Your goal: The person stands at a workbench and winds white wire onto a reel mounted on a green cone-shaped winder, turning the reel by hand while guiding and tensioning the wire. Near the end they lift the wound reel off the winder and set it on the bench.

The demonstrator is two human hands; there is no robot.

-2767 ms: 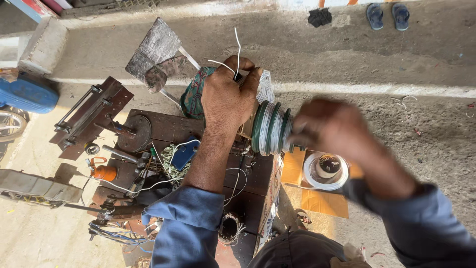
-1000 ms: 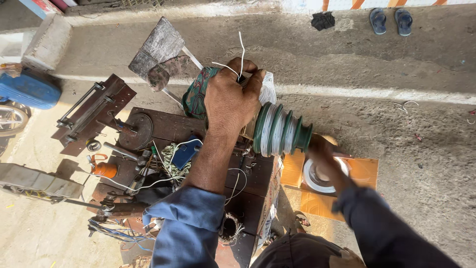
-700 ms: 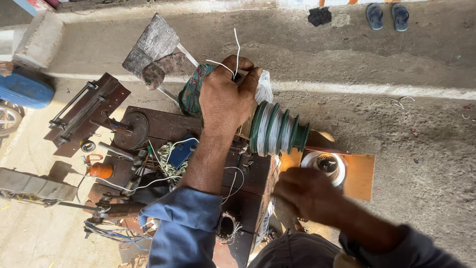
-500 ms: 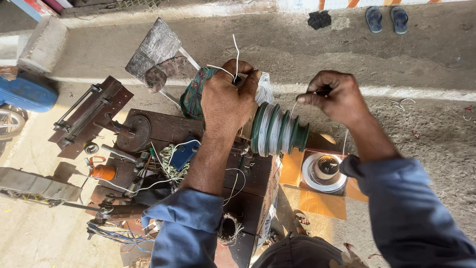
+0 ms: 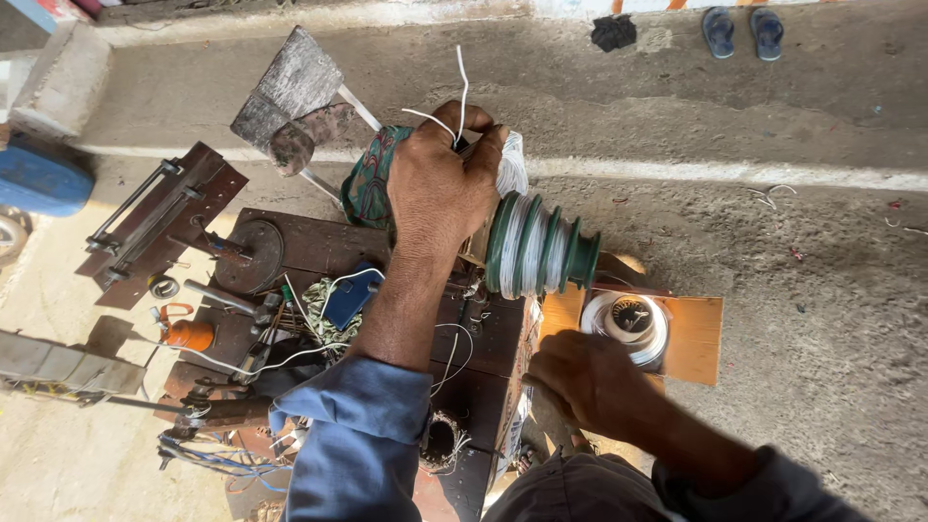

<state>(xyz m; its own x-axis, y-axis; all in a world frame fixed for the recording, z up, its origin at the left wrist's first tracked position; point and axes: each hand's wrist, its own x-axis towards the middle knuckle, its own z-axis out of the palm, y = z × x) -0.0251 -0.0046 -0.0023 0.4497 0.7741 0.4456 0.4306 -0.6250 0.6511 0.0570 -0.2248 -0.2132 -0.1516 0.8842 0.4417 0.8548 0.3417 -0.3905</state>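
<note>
Gripping the top of a green stepped former (image 5: 541, 253) wound with white wire, left hand (image 5: 440, 184) pinching wire ends (image 5: 454, 92); right hand (image 5: 585, 379) hovering low beside a wire spool (image 5: 628, 327) on an orange board (image 5: 696, 338).

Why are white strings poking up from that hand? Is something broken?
Nothing looks broken. Loose white wire ends stick up past the left hand, which grips the machine beside the green stepped spool. Tools and wire scraps lie scattered on the brown bench.
</note>
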